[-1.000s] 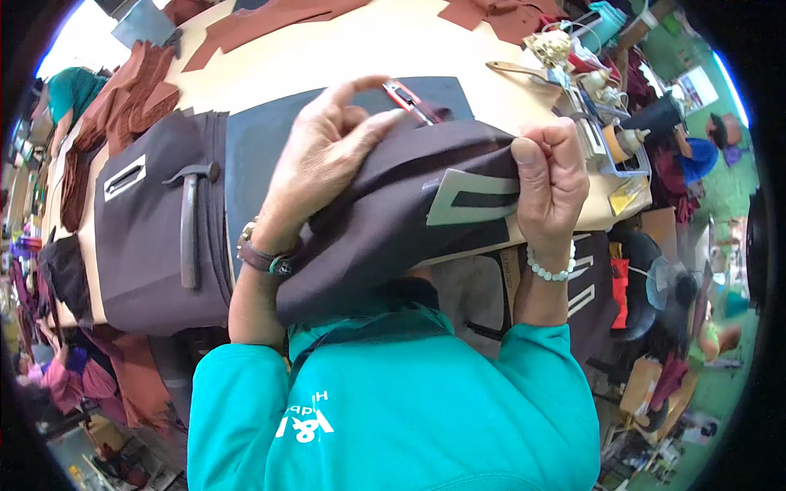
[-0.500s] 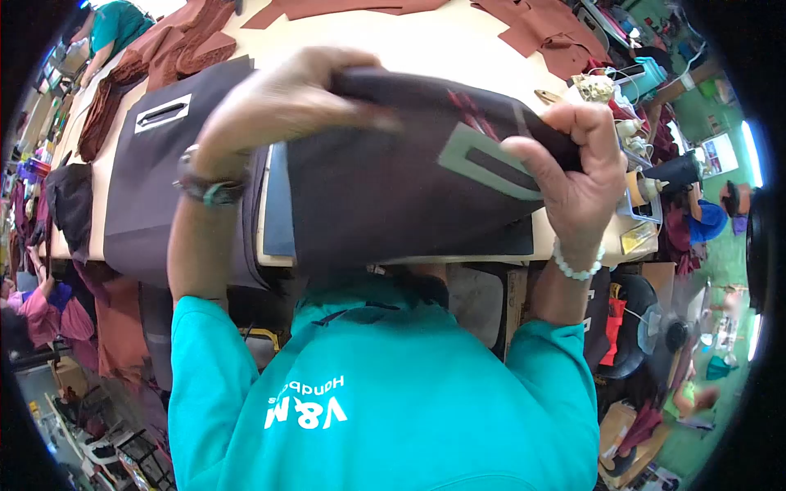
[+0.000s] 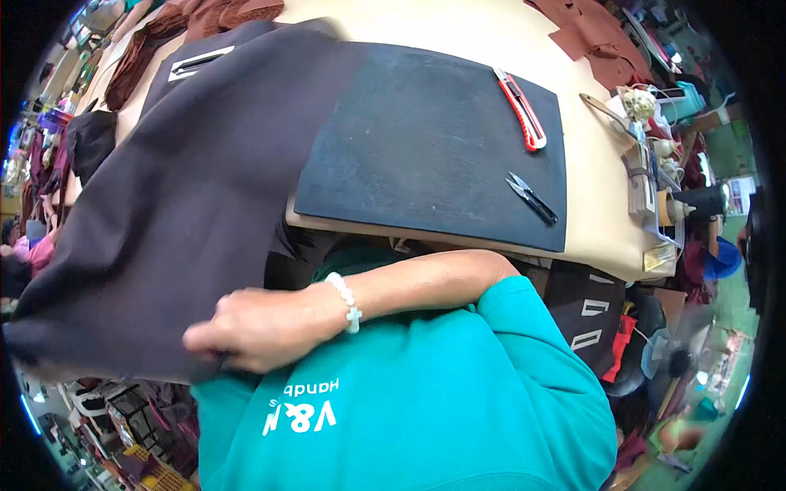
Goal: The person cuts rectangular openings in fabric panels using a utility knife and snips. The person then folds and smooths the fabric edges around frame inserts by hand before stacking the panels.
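My right hand [image 3: 254, 329], with a white bead bracelet at its wrist, crosses in front of my chest and is closed on the near edge of a large dark brown fabric piece [image 3: 180, 188]. The piece hangs in folds over the left of the table and past its front edge. My left hand does not show; the fabric covers that side. To the right, a black cutting mat [image 3: 409, 139] lies bare except for a red snap-off knife [image 3: 521, 110] and small black thread snips [image 3: 532, 199].
Behind the fabric, another dark panel with a pale-framed slot [image 3: 201, 63] shows. Reddish-brown pieces [image 3: 594, 41] lie at the far right. A brush [image 3: 606, 112], bottles and a rack [image 3: 643, 184] stand along the right edge. Other people are around the room.
The dark fabric has swung from over the mat to the left, uncovering the knife and snips. My right hand has moved left and down with it; my left hand has gone out of sight.
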Motion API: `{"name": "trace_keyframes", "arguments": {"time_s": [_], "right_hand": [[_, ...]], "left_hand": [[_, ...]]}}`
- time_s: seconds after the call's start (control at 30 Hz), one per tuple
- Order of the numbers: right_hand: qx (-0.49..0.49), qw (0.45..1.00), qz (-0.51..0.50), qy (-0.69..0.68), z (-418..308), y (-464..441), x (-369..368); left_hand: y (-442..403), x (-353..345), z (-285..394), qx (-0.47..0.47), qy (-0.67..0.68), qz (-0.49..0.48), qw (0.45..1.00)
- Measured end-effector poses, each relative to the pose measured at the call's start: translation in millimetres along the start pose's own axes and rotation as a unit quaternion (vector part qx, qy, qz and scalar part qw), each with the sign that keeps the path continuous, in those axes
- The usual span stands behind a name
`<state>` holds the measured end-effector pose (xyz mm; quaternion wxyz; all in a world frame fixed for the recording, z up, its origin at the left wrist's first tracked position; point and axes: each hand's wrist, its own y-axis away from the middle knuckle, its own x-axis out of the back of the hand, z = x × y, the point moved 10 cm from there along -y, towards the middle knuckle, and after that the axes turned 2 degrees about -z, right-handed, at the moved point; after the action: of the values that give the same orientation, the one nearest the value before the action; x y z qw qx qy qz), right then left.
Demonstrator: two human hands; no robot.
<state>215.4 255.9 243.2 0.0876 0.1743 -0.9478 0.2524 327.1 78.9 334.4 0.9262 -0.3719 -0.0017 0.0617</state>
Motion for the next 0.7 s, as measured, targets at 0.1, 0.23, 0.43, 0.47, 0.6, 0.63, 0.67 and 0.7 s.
{"name": "trace_keyframes", "arguments": {"time_s": [0.1, 0.23, 0.43, 0.47, 0.6, 0.63, 0.67, 0.7], "right_hand": [[0.083, 0.988, 0.031, -0.126, -54, -5, 21], [0.067, 0.965, 0.25, -0.034, -59, 58, 100], [-0.278, 0.775, 0.538, 0.179, 1, 243, 166], [-0.341, 0.73, 0.543, 0.238, 4, 270, 166], [-0.356, 0.659, 0.552, 0.367, 2, 302, 165], [-0.368, 0.638, 0.533, 0.416, 0, 303, 165], [-0.382, 0.633, 0.536, 0.408, 1, 304, 167], [-0.395, 0.629, 0.538, 0.399, 1, 302, 168]], "left_hand": [[-15, -32, 24, -0.053, -0.017, -0.065, 0.996], [-3, -150, 47, -0.075, -0.005, -0.273, 0.959], [106, -351, 40, -0.045, 0.022, -0.541, 0.839], [125, -375, 29, -0.042, 0.02, -0.562, 0.826], [178, -439, -16, -0.222, 0.045, -0.543, 0.809], [183, -440, -14, -0.261, 0.017, -0.523, 0.811], [187, -440, -12, -0.3, -0.014, -0.502, 0.811], [191, -440, -9, -0.338, -0.045, -0.479, 0.809]]}}
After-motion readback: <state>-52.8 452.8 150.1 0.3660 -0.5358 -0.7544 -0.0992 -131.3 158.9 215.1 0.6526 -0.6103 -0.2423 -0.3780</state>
